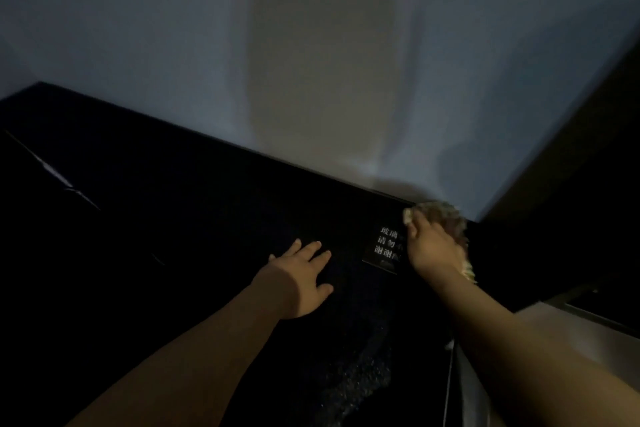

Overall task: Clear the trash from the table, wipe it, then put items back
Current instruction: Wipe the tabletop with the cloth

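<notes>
Two bare arms under dim light

The left forearm [194, 354] and the right forearm [519, 340] are uncovered skin along all their visible length, from the frame's lower edge to the wrists. The left grip [299, 279] shows its back, four fingers and a thumb. The right grip [431, 246] shows its back, with most fingers out of sight. The light is too low for nails or finer marks.
</notes>
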`<state>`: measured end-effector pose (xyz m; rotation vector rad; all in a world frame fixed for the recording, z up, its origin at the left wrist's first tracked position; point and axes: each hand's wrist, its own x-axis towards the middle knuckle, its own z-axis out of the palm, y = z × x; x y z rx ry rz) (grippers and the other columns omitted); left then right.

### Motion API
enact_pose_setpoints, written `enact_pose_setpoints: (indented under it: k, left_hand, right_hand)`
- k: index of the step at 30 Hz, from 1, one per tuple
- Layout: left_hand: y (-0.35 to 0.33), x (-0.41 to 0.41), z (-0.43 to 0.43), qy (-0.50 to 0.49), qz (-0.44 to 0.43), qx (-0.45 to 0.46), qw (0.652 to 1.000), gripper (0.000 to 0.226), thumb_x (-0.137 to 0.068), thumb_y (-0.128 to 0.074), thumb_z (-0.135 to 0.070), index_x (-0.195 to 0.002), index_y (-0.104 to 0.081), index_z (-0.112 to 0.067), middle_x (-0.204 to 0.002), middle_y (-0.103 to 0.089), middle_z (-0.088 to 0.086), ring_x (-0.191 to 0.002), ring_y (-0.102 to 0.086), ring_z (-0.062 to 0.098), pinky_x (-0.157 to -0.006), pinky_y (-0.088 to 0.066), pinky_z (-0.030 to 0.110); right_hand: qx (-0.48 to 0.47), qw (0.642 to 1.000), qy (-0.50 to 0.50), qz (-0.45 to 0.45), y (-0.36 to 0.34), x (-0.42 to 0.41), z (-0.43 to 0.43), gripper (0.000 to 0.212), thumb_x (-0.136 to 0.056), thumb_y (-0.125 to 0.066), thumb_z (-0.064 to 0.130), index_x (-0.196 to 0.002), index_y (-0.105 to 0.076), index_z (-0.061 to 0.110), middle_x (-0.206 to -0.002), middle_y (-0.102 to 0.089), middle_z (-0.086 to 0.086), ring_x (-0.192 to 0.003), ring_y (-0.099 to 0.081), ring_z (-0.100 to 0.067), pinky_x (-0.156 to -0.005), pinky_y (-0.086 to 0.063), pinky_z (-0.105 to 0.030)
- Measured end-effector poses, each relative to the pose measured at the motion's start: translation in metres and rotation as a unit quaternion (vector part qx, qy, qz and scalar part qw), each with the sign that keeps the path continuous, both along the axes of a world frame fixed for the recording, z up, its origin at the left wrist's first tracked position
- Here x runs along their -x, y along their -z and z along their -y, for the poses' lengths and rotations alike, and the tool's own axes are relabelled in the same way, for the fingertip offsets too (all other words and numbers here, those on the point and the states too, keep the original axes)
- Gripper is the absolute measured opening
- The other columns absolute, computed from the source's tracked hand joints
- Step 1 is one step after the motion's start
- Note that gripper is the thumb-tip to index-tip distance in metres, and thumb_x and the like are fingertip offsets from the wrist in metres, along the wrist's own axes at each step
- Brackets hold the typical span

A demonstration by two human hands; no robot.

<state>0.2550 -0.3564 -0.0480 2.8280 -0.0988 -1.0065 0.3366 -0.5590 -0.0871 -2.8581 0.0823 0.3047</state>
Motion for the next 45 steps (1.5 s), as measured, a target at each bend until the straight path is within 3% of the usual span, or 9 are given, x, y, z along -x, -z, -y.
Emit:
enact_pose_setpoints:
  k: [7,11,15,22,29,36,38,43,45]
  left_hand:
    - [0.000,-0.006,-0.007,-0.012,-0.002,0.035,0.999,0.058,-0.103,-0.030,-0.033,-0.153,-0.004,-0.018,-0.160,0.005,-0.005,-0.148,0.007,0.019,-0.120,-0.008,0.042]
    - [0.001,0.000,-0.004,-0.020,-0.009,0.039,0.999,0.059,-0.103,-0.031,-0.026,-0.153,-0.001,-0.018,-0.160,0.010,-0.007,-0.147,0.012,0.020,-0.118,-0.001,0.049]
    - [0.004,0.000,-0.004,-0.025,0.008,0.050,0.998,0.058,-0.103,-0.030,-0.025,-0.153,-0.003,-0.017,-0.160,0.008,-0.006,-0.147,0.011,0.021,-0.117,-0.001,0.051]
    - [0.005,-0.005,-0.007,-0.029,-0.002,0.057,0.998,0.055,-0.103,-0.027,-0.022,-0.153,-0.005,-0.020,-0.160,0.007,-0.008,-0.147,0.009,0.019,-0.119,-0.002,0.048]
    - [0.002,0.000,-0.006,-0.017,0.005,0.047,0.999,0.055,-0.103,-0.026,-0.021,-0.153,-0.002,-0.018,-0.160,0.008,-0.006,-0.147,0.009,0.021,-0.118,-0.002,0.049]
    - [0.008,0.017,0.003,-0.047,0.045,0.041,0.997,0.054,-0.103,-0.024,-0.024,-0.153,-0.002,-0.021,-0.160,0.008,-0.008,-0.147,0.013,0.019,-0.118,0.003,0.050]
    - [0.006,0.027,0.002,-0.040,0.045,0.039,0.997,0.052,-0.104,-0.021,-0.025,-0.153,-0.004,-0.022,-0.160,0.007,-0.008,-0.147,0.012,0.019,-0.119,0.001,0.050]
    - [0.006,0.048,-0.006,0.002,0.037,0.013,0.999,0.052,-0.105,-0.020,-0.029,-0.153,0.000,-0.025,-0.160,0.009,-0.009,-0.147,0.012,0.018,-0.118,0.003,0.049]
    - [0.007,0.047,-0.007,0.001,0.054,0.008,0.998,0.052,-0.104,-0.021,-0.028,-0.152,-0.002,-0.027,-0.160,0.007,-0.010,-0.147,0.010,0.016,-0.118,0.005,0.047]
  right_hand:
    - [-0.003,0.960,-0.278,0.032,0.003,0.005,-0.049,0.050,-0.101,-0.018,0.044,-0.150,-0.016,0.031,-0.160,-0.005,0.007,-0.147,0.001,-0.015,-0.117,0.001,-0.031]
    - [-0.010,0.992,-0.074,0.103,0.011,-0.018,0.004,0.041,-0.097,-0.030,0.039,-0.133,-0.046,0.028,-0.149,-0.038,-0.004,-0.136,-0.032,-0.026,-0.113,-0.025,-0.035]
    - [-0.012,0.993,0.109,0.050,0.002,-0.011,-0.006,0.039,-0.097,-0.034,0.025,-0.135,-0.043,0.026,-0.147,-0.036,-0.009,-0.136,-0.028,-0.032,-0.112,-0.023,-0.045]
    - [-0.038,0.960,-0.271,0.061,0.007,0.043,-0.049,0.057,-0.090,-0.020,0.033,-0.147,-0.029,0.030,-0.157,-0.022,0.005,-0.147,-0.009,-0.019,-0.115,-0.001,-0.029]
    - [0.002,0.998,0.047,0.049,0.008,0.045,-0.008,0.052,-0.099,-0.032,0.030,-0.149,-0.022,0.021,-0.157,-0.018,-0.006,-0.144,-0.016,-0.028,-0.114,-0.015,-0.042]
    - [-0.057,0.953,-0.296,0.025,0.010,0.116,-0.039,0.069,-0.083,-0.009,0.042,-0.148,-0.027,0.028,-0.158,-0.017,0.002,-0.146,-0.013,-0.026,-0.113,-0.003,-0.034]
    - [-0.043,0.966,-0.241,0.080,0.009,0.109,-0.011,0.065,-0.084,-0.016,0.041,-0.143,-0.038,0.026,-0.153,-0.031,-0.001,-0.142,-0.028,-0.030,-0.113,-0.020,-0.039]
    - [-0.016,1.000,0.004,-0.002,-0.004,0.110,-0.001,0.053,-0.101,-0.026,0.030,-0.151,-0.010,0.025,-0.160,-0.004,-0.004,-0.147,-0.002,-0.025,-0.117,-0.008,-0.039]
    - [-0.029,0.998,-0.047,0.008,-0.010,0.124,-0.037,0.053,-0.100,-0.030,0.027,-0.150,-0.014,0.022,-0.158,-0.012,-0.008,-0.145,-0.009,-0.029,-0.116,-0.011,-0.039]
